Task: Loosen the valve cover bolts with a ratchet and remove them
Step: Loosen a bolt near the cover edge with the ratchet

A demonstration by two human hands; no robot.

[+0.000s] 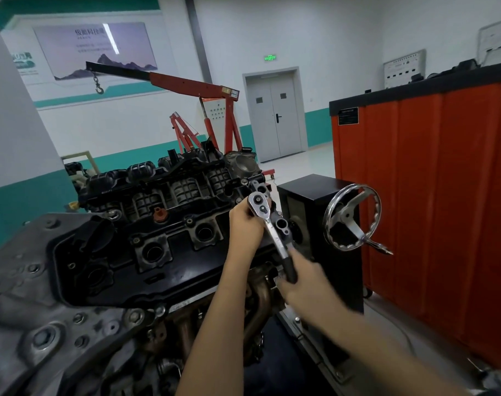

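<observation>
A black valve cover tops the engine at centre left, with several round plug wells and small bolts such as one bolt near its upper edge. A chrome ratchet stands over the cover's right end. My left hand wraps around the ratchet's head from the left. My right hand grips its black handle lower right and looks slightly blurred. The bolt under the ratchet head is hidden.
A black stand box with a chrome handwheel sits just right of the engine. An orange tool cabinet fills the right side. A red engine crane stands behind the engine. A grey door is in the far wall.
</observation>
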